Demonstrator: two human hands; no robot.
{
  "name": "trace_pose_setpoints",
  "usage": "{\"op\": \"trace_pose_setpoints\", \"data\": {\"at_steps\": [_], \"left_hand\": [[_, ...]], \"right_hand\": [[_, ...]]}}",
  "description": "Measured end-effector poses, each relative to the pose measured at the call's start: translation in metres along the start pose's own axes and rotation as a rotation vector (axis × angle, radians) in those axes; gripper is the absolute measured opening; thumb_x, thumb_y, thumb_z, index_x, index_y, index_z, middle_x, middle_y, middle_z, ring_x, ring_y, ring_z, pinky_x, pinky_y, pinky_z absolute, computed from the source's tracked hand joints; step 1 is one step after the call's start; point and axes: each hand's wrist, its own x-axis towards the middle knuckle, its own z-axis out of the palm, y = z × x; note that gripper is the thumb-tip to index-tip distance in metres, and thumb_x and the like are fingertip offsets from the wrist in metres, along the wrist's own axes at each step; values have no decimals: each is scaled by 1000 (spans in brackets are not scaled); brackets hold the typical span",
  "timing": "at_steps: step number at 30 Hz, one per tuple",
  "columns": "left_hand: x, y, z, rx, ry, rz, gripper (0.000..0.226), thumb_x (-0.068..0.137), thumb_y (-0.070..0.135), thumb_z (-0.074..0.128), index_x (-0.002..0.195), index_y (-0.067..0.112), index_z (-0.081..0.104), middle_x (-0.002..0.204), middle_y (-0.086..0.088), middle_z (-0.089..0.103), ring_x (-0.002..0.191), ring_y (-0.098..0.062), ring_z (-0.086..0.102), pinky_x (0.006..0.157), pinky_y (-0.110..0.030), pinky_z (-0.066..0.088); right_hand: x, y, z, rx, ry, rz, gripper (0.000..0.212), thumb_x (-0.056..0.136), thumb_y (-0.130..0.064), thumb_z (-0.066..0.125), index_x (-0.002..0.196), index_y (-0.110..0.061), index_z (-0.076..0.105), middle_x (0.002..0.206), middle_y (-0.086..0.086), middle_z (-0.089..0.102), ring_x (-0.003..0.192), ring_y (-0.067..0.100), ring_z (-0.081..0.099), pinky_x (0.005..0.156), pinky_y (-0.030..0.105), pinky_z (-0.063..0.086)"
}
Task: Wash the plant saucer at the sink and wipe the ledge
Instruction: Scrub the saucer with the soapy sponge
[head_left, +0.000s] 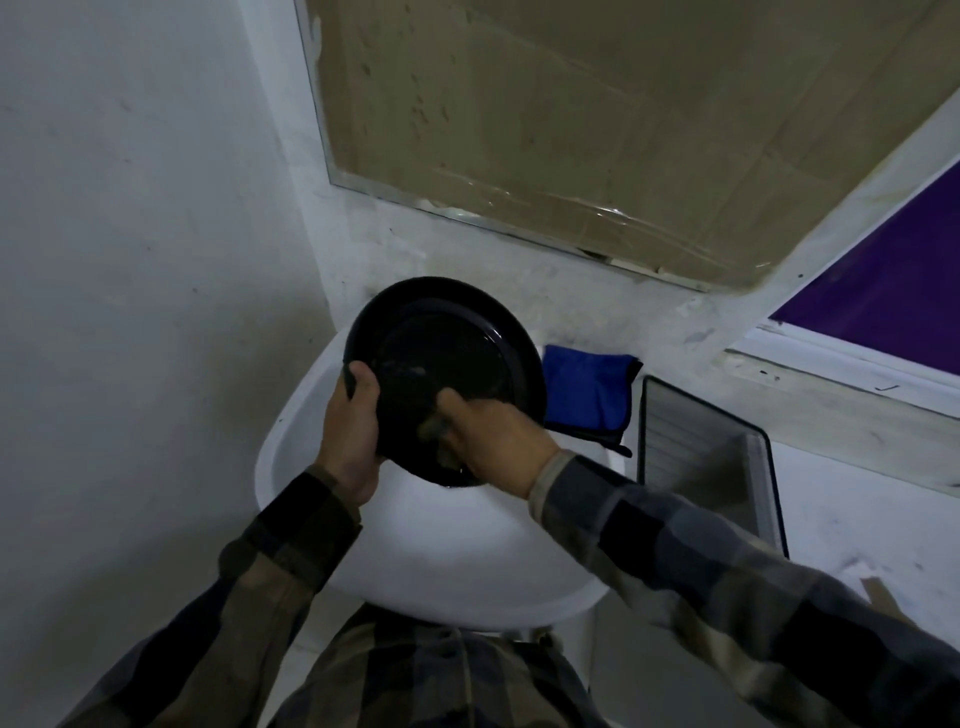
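A round black plant saucer (447, 364) is tilted above the white sink basin (415, 545), its inside turned toward me. My left hand (353, 431) grips the saucer's left rim, thumb over the edge. My right hand (493, 436) is curled against the saucer's lower inner face, fingers pressed on it around something small and dark that I cannot make out. A folded blue cloth (587, 395) lies on the sink's right edge, just right of the saucer.
A white wall stands close on the left. Above the sink hangs a mirror covered with cardboard (597, 114). A grey louvred panel (706, 457) leans to the right of the sink. A window ledge (831, 379) with a purple pane runs at the upper right.
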Motion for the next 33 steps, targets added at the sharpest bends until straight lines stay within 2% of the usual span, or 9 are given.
{"op": "trace_pose_setpoints", "data": {"at_steps": [4,8,12,15,18,21,23,26,33], "left_hand": [[-4,-6,5,-30,-58,-76,56,96,53,29,143,25,38,135,-6,55,118,-26,57,89,-42,52],[-8,-8,6,-41,-148,-111,57,94,54,30,143,26,40,135,0,56,118,-22,58,82,-33,56],[-7,-5,-3,-62,-124,-119,58,93,57,26,141,30,41,134,1,57,117,-22,57,73,-31,58],[-5,0,-16,-52,-55,-86,53,95,56,25,140,34,41,136,1,53,120,-25,54,76,-40,57],[-6,1,-28,-45,-1,-75,50,96,54,28,140,34,40,135,2,54,118,-26,55,74,-44,58],[-11,-4,-36,-53,32,-96,52,96,54,29,141,30,40,134,-2,56,115,-27,58,71,-40,58],[-17,-10,-40,-69,33,-124,55,96,53,28,142,25,41,131,-5,58,112,-25,61,69,-34,58],[-28,-17,-45,-86,3,-182,61,93,56,28,142,22,42,130,-7,59,109,-22,62,70,-31,56],[-47,-18,-51,-9,0,-125,65,85,58,35,142,27,41,134,2,56,117,-19,58,79,-31,54]], "right_hand": [[32,-15,0,-119,198,-187,22,93,-11,50,112,0,51,97,26,57,81,41,59,62,41,41],[61,12,-20,-229,338,-80,30,89,-8,53,117,-1,56,97,28,56,80,43,60,58,40,42],[58,46,-38,-314,276,119,30,91,-14,50,120,-9,55,110,22,55,99,37,57,77,40,46],[33,53,-30,-189,32,176,33,84,-22,62,114,-7,62,106,18,61,95,35,61,79,37,54],[7,39,-8,-55,-177,118,32,81,-17,65,109,-2,63,101,16,64,92,29,64,79,33,54],[1,0,9,137,-110,-43,40,86,-10,62,125,-4,59,113,17,64,104,27,59,94,21,40],[12,-27,20,147,-77,-144,38,88,-8,57,126,-6,59,118,19,62,110,30,56,101,28,38],[39,-50,28,40,-36,-132,28,91,-14,52,114,0,59,114,21,58,106,36,54,92,43,43],[76,-33,18,-238,53,68,31,96,-27,44,116,-7,56,113,18,60,103,36,58,70,35,39]]}}
